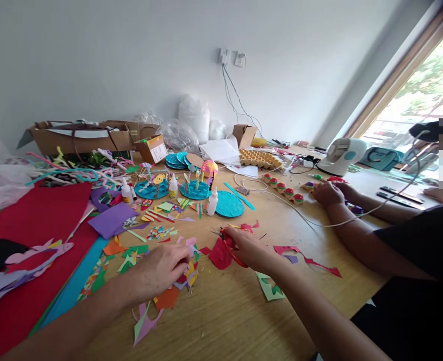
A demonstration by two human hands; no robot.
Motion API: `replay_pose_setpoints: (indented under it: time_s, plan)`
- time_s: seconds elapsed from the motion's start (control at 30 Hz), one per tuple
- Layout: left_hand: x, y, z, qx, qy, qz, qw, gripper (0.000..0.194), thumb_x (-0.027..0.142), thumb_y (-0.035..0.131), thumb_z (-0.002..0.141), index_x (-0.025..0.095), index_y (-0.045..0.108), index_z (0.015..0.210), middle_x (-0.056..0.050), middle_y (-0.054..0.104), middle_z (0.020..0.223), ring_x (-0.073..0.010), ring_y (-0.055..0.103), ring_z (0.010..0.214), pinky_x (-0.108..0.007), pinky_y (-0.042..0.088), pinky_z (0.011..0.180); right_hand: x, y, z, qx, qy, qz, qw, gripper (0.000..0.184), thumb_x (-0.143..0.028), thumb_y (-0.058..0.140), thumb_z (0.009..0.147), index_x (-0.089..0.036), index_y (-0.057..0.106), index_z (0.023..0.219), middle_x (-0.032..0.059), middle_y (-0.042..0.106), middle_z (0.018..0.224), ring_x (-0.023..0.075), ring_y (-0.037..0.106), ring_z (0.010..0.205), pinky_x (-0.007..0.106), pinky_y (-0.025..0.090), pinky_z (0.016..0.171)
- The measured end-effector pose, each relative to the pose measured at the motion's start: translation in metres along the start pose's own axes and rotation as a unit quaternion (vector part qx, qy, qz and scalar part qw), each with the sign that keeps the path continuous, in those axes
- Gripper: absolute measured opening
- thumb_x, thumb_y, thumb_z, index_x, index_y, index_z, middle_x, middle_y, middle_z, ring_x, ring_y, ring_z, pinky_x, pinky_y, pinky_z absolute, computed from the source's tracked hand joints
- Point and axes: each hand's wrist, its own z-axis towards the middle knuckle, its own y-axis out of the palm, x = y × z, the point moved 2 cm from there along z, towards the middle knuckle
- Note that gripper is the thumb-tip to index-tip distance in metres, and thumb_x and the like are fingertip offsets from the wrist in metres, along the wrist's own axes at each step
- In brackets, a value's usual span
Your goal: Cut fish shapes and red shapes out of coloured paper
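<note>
My right hand (242, 245) is closed around a pair of scissors with red handles (229, 244); the blades point away to the left. Just beneath them lies a piece of red paper (218, 254). My left hand (165, 268) hovers at the pile of coloured paper scraps (188, 276), its fingers curled together; whether they pinch a scrap is hidden. An orange scrap (167, 298) and a pink-and-green offcut (146, 323) lie below that hand. Right of the scissors are a red paper offcut (307, 258) and a light green scrap (269, 287).
Glue bottles (212, 203) stand by blue decorated discs (229, 204). Large red sheets (37, 220) and a purple envelope-like paper (111, 219) lie left. A co-worker's hands (330, 193) are at painted egg-carton pieces on the right. A white cable (304, 215) crosses the table.
</note>
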Motion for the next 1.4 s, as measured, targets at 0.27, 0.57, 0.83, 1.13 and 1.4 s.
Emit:
replay_pose_setpoints:
  time_s: [0.27, 0.57, 0.83, 1.13, 1.4]
  plan:
    - [-0.001, 0.011, -0.002, -0.015, -0.003, -0.008, 1.0, 0.023, 0.016, 0.041, 0.086, 0.021, 0.06, 0.075, -0.003, 0.068, 0.078, -0.0185, 0.059, 0.072, -0.027, 0.038, 0.065, -0.01, 0.007, 0.011, -0.054, -0.053, -0.023, 0.997, 0.017, -0.015, 0.055, 0.085, -0.017, 0.063, 0.1, 0.0104, 0.069, 0.094, 0.0221, 0.061, 0.081, 0.027, 0.035, 0.062]
    - [-0.01, 0.003, -0.003, 0.006, -0.026, -0.033, 0.999, 0.023, 0.021, 0.041, 0.087, 0.02, 0.061, 0.076, -0.004, 0.067, 0.078, -0.0192, 0.06, 0.073, -0.027, 0.039, 0.066, -0.014, 0.003, 0.019, -0.089, -0.093, -0.042, 0.991, 0.022, -0.015, 0.054, 0.088, -0.018, 0.065, 0.106, 0.0108, 0.067, 0.105, 0.0218, 0.062, 0.093, 0.026, 0.04, 0.07]
    - [-0.007, -0.01, 0.0, 0.026, -0.011, -0.039, 0.999, 0.022, 0.023, 0.04, 0.085, 0.02, 0.056, 0.07, 0.0, 0.061, 0.069, -0.0169, 0.056, 0.067, -0.026, 0.038, 0.063, -0.015, 0.0, 0.022, -0.119, -0.108, -0.048, 0.986, 0.027, -0.012, 0.054, 0.085, -0.016, 0.064, 0.11, 0.0121, 0.067, 0.112, 0.0235, 0.062, 0.099, 0.027, 0.041, 0.075]
    - [-0.013, -0.076, 0.004, 0.186, -0.078, -0.255, 0.946, 0.016, 0.035, 0.055, 0.076, 0.021, 0.058, 0.07, 0.003, 0.057, 0.062, -0.0141, 0.054, 0.058, -0.025, 0.044, 0.057, -0.011, 0.003, 0.022, -0.115, -0.102, -0.039, 0.987, 0.021, -0.012, 0.055, 0.084, -0.016, 0.066, 0.102, 0.0096, 0.069, 0.093, 0.0208, 0.06, 0.081, 0.025, 0.035, 0.061]
    - [0.004, -0.089, -0.007, 0.251, -0.063, -0.473, 0.842, 0.012, 0.03, 0.068, 0.074, 0.021, 0.063, 0.07, 0.006, 0.06, 0.062, -0.0085, 0.054, 0.055, -0.018, 0.043, 0.053, -0.003, -0.009, 0.019, -0.054, -0.056, -0.024, 0.997, 0.022, -0.013, 0.053, 0.085, -0.015, 0.063, 0.105, 0.0075, 0.067, 0.091, 0.0173, 0.057, 0.074, 0.024, 0.035, 0.06]
